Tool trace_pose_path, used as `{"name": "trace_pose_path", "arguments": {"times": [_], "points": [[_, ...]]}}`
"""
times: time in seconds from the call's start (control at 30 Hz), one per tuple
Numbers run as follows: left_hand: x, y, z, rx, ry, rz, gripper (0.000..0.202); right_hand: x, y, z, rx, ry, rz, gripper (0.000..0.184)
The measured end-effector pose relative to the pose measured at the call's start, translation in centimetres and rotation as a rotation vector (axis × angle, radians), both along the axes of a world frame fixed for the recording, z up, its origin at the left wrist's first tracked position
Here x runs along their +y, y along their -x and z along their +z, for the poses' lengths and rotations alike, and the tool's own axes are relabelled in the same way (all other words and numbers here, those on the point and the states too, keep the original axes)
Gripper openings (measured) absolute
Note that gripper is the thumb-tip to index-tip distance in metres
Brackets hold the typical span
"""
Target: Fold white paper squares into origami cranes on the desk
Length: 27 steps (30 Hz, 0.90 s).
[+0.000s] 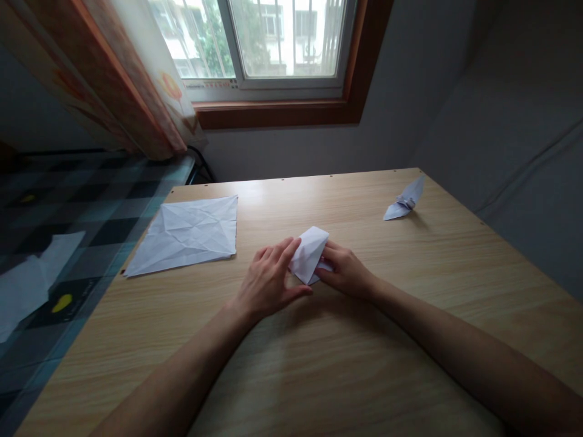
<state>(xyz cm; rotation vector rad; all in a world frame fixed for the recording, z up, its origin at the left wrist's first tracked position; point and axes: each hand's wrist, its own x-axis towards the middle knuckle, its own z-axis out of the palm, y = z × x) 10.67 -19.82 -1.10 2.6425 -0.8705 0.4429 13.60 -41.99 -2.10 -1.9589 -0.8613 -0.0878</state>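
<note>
A small folded white paper (310,252), roughly diamond-shaped with layered flaps, is held just above the middle of the wooden table. My left hand (271,276) steadies its left edge with the fingers, while the thumb stretches below its lower corner. On the other side, my right hand (345,270) pinches the paper's right flap between thumb and fingers. Part of that flap and some right fingertips are hidden behind the layers. A folded paper crane (405,201) with spread wings stands toward the table's far right, apart from both hands.
A creased white paper sheet (195,233) lies flat at the table's (291,376) left side. Beyond the left edge, more white paper (36,276) rests on a dark checked cloth (109,230). A window (286,42), a curtain (136,73) and a wall border the far side.
</note>
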Motion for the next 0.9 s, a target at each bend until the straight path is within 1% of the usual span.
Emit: {"name": "trace_pose_path", "arguments": {"times": [0.03, 0.07, 0.2, 0.27, 0.33, 0.4, 0.5, 0.6, 0.73, 0.8, 0.83, 0.87, 0.9], "points": [[0.0, 0.0, 0.0, -0.041, -0.006, -0.018, 0.091, 0.1, 0.1, 0.1, -0.055, 0.051, 0.028, 0.024], [0.1, 0.0, 0.1, -0.088, -0.015, -0.048, 0.087, 0.2, 0.1, 0.1, -0.098, 0.089, 0.044, 0.026], [-0.1, 0.3, 0.4, -0.253, -0.099, -0.247, 0.056, 0.3, -0.2, -0.6, -0.185, 0.169, 0.041, 0.026], [-0.5, 0.5, 0.4, -0.308, -0.154, -0.268, 0.043, 0.3, -0.3, -1.0, -0.191, 0.185, 0.032, 0.025], [-1.1, 0.8, 0.4, -0.383, -0.181, -0.216, 0.029, 0.3, -0.3, -1.1, -0.179, 0.182, 0.023, 0.026], [-1.6, 1.0, 0.4, -0.463, -0.196, -0.154, 0.020, 0.2, -0.2, -1.0, -0.163, 0.171, 0.018, 0.031], [-2.0, 1.3, 0.8, -0.547, -0.238, -0.112, 0.017, 0.4, -0.1, -0.7, -0.186, 0.181, 0.022, 0.034], [-2.0, 1.4, 1.6, -0.595, -0.304, -0.106, 0.013, 0.6, 0.0, -0.7, -0.267, 0.245, 0.029, 0.025], [-2.2, 2.0, 2.9, -0.565, -0.444, -0.070, 0.010, 0.7, 0.0, -0.6, -0.361, 0.390, 0.065, 0.017], [-2.7, 2.5, 3.7, -0.542, -0.516, -0.006, 0.013, 0.7, 0.0, -0.6, -0.381, 0.444, 0.070, 0.018], [-2.9, 2.8, 4.0, -0.526, -0.549, 0.049, 0.015, 0.7, 0.0, -0.5, -0.388, 0.467, 0.067, 0.019], [-3.2, 3.1, 4.4, -0.499, -0.583, 0.077, 0.014, 0.8, 0.0, -0.5, -0.393, 0.490, 0.062, 0.019], [-3.4, 3.4, 4.7, -0.477, -0.609, 0.063, 0.013, 0.8, 0.0, -0.4, -0.395, 0.518, 0.055, 0.019]]}}
